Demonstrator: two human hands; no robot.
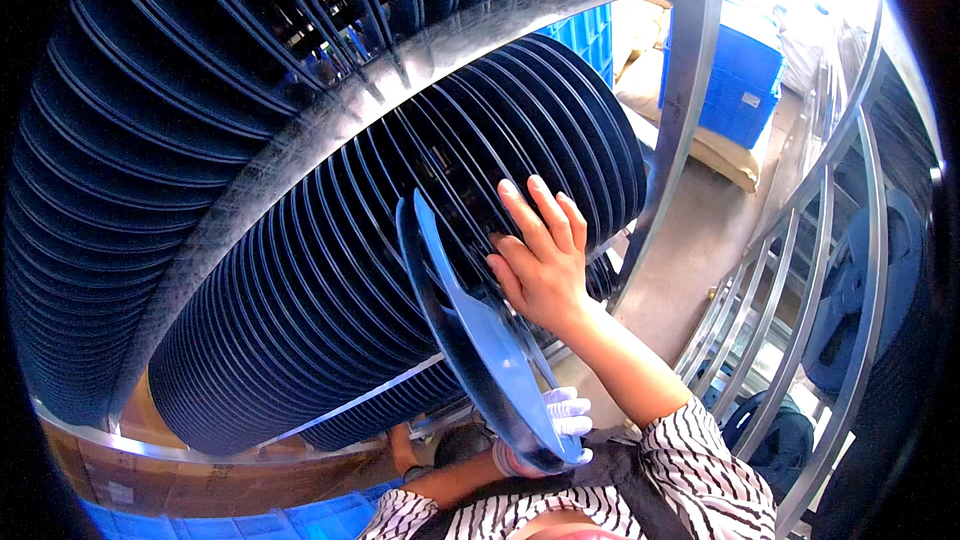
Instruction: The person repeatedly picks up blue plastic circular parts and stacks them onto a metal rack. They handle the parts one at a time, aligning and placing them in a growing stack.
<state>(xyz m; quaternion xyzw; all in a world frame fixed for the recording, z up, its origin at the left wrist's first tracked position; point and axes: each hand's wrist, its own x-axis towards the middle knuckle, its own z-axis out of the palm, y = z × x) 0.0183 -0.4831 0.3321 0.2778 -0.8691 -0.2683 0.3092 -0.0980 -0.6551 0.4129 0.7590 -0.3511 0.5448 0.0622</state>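
Note:
My left hand (567, 414), in a whitish glove, grips the lower end of a dark plastic reel (485, 335) with two round flanges. The reel stands tilted, its upper edge against a long row of similar dark reels (330, 270) on a metal rack. My bare right hand (545, 255) has its fingers spread over the right part of that row, just right of the held reel. Its fingertips are at or near the flange edges; whether they touch cannot be made out. Part of the left palm is hidden behind the reel.
Another row of dark reels (130, 140) fills the upper left, behind a metal rail (250, 155). A metal post (680, 110) rises on the right. Beyond it are a blue crate (735, 75) and pale sacks (640, 80). A tube-framed rack (825, 240) stands far right.

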